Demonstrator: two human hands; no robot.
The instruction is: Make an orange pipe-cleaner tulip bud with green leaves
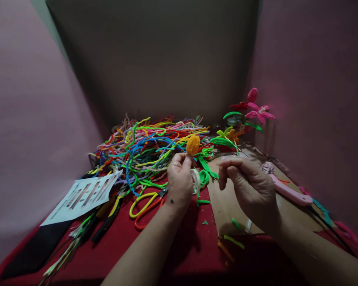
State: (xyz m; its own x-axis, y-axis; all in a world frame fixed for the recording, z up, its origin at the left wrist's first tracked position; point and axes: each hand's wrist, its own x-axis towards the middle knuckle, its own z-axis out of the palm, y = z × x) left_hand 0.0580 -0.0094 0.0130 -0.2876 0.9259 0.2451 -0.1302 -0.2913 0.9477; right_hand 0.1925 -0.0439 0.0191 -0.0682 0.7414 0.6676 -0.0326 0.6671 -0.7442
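My left hand (180,176) pinches an orange flower bud (193,145) of fuzzy pipe cleaner between thumb and fingers, holding it upright before the heap of pipe cleaners (155,147). To its right, apart from the bud, my right hand (250,188) is closed, thumb pressed to curled index finger; whatever is in that pinch is hidden or too thin to name. A white tape roll (196,182) shows beside my left wrist, near green pipe cleaner pieces (207,169). Scissors (144,204) with yellow and orange handles lie left of that wrist.
A brown board (226,206) lies under my right hand, with a pink corded tool (292,192) on it. Pink pipe cleaner flowers (259,112) stand at the back right. At left are a printed sheet (80,196) and black-and-yellow pliers (109,218). Red cloth (185,254) covers the table.
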